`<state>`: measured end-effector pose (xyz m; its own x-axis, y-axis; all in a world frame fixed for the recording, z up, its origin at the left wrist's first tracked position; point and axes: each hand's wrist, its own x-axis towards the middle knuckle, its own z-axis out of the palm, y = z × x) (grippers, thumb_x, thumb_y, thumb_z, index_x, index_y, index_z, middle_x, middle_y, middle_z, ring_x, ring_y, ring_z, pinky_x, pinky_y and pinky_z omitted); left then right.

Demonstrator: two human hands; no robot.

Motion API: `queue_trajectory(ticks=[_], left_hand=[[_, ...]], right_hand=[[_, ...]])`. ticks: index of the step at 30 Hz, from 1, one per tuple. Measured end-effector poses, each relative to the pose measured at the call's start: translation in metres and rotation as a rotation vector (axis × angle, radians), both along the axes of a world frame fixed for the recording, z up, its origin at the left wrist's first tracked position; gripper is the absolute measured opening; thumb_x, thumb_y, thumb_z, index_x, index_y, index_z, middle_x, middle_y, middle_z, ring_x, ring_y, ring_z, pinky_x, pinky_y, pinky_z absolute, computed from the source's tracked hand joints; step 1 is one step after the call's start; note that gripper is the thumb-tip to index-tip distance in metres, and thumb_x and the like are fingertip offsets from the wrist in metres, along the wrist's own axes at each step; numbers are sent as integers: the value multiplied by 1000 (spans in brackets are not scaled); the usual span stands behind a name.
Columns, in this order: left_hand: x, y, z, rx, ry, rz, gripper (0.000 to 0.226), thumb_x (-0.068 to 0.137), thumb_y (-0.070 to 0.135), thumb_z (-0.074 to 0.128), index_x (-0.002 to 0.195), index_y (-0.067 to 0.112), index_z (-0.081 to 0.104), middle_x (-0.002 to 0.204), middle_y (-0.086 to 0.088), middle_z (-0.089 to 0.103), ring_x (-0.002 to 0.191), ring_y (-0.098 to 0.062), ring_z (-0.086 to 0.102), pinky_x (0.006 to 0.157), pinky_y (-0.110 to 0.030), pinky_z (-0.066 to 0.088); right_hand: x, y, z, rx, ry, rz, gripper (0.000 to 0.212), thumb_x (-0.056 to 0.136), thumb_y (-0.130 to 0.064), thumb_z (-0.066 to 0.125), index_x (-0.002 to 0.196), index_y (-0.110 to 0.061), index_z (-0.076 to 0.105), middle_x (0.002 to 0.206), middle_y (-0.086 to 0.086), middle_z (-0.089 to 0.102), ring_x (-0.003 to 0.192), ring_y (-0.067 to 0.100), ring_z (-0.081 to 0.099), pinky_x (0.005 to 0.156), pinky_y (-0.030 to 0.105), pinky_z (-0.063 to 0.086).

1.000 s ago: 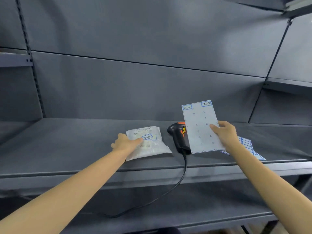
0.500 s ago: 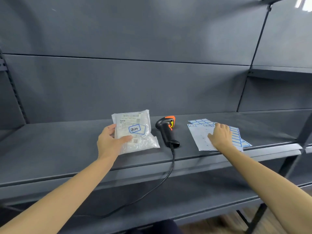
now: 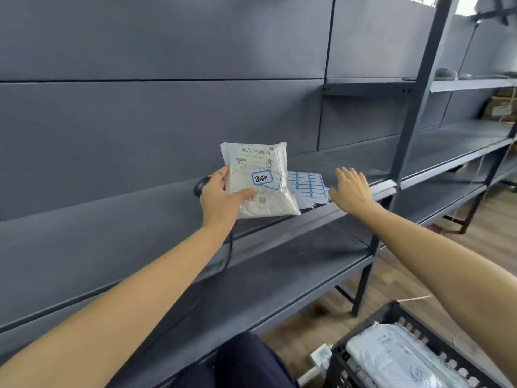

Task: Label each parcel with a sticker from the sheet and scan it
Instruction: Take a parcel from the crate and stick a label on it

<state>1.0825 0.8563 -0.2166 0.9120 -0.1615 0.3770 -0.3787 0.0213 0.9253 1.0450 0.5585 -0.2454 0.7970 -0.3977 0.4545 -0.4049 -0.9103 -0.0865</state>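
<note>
1. The parcel, a white plastic bag, is held upright above the grey shelf, a blue-edged sticker on its face below a barcode label.
2. The left hand grips its left edge, thumb across the front, fingers curled behind; the forearm reaches out straight.
3. The sticker sheet lies on the shelf just right of the parcel.
4. The right hand hovers palm-down beside the sheet, fingers spread, holding nothing.
5. The scanner peeks out behind the left hand.
6. A black crate of parcels sits lower right.
</note>
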Motion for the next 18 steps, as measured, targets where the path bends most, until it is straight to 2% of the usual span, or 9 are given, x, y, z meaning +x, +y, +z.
queue_trajectory(ticks=[4, 8, 11, 15, 18], left_hand=[[-19, -52, -15, 43, -6, -125, 72, 64, 10, 85, 130, 13, 55, 108, 10, 68, 97, -1, 64, 81, -12, 50], [-40, -103, -44, 69, 47, -245, 74, 64, 10, 85, 131, 13, 54, 114, 5, 67, 103, -8, 64, 88, -23, 52], [-60, -139, -76, 100, 94, -318, 73, 64, 9, 85, 130, 15, 55, 116, 5, 67, 103, -7, 63, 89, -24, 52], [-89, -178, -135, 157, 208, -371, 69, 64, 8, 84, 127, 14, 57, 109, 11, 66, 98, -6, 64, 87, -26, 53], [-113, -192, -190, 196, 338, -411, 67, 64, 5, 83, 126, 14, 57, 109, 9, 68, 91, 3, 65, 76, -15, 53]], right_hand=[[-46, -42, -15, 14, 34, -124, 50, 94, -26, 47, 136, 0, 40, 140, 16, 43, 132, 32, 34, 109, 42, 24], [-94, -81, -45, 80, 4, -231, 45, 92, -21, 50, 131, 1, 46, 136, 18, 48, 129, 34, 38, 107, 43, 26], [-126, -105, -80, 154, 32, -295, 50, 91, -21, 53, 135, 0, 43, 138, 18, 48, 131, 33, 39, 110, 43, 25], [-160, -116, -147, 354, 75, -372, 50, 91, -21, 53, 136, -1, 45, 139, 20, 49, 129, 35, 43, 109, 42, 31], [-182, -114, -204, 612, 44, -436, 51, 94, -21, 51, 141, -3, 42, 141, 19, 47, 129, 33, 44, 105, 37, 34]])
